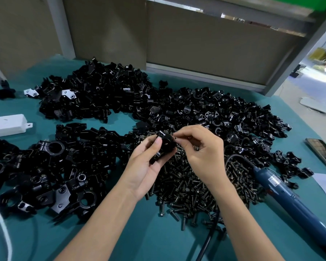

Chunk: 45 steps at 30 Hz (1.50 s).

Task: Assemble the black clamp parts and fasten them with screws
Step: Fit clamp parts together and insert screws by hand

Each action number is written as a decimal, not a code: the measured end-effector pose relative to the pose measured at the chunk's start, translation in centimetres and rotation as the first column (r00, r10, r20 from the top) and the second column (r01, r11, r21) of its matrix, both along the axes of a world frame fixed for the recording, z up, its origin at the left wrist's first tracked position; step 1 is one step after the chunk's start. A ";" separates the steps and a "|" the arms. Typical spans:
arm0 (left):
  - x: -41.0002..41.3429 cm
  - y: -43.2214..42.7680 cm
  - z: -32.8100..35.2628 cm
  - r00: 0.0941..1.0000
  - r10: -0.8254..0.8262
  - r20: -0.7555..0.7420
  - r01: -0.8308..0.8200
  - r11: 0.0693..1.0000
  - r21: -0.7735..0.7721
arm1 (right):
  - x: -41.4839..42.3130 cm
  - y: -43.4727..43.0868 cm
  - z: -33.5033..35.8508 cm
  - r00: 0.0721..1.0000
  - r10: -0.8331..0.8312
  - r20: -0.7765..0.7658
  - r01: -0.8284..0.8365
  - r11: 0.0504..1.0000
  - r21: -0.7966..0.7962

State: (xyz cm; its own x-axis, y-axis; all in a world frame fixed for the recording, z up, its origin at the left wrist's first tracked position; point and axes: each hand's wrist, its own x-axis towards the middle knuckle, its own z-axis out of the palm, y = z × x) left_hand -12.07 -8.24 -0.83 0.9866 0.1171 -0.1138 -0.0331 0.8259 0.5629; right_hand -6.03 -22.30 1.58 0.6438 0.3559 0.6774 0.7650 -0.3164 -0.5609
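Bench: teal covering, bare at lower centre. Screw heap: dark, centre right. Blue power screwdriver lies beside it at right. White box at left edge. Clamp-part piles: black, left and middle. Cardboard panels close the back, with a bright doorway at upper right.

Clamp: glossy black, at frame centre over the screw heap. The left hand grips it, thumb on top. The right hand pinches a screw at its right edge.
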 end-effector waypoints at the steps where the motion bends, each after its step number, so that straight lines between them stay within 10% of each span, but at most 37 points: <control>1: 0.0 0.0 0.0 1.000 0.000 -0.003 0.000 1.000 -0.004 | 0.0 0.1 -0.1 1.000 0.002 -0.019 -0.001 1.000 0.010; 15: 0.2 0.4 -0.2 0.999 0.017 -0.051 -0.020 0.998 -0.058 | 0.0 -0.5 -0.2 0.966 0.004 -0.259 0.006 0.999 0.038; 23: 0.2 0.7 -0.2 0.998 0.029 -0.057 -0.035 0.994 -0.105 | 4.5 -7.2 0.1 0.771 -0.599 -0.218 0.521 0.789 -0.324; 45: 0.2 0.3 -0.1 0.999 -0.004 -0.044 0.002 0.999 -0.051 | 4.5 -5.2 0.1 0.851 -0.457 -0.259 0.215 0.752 -0.623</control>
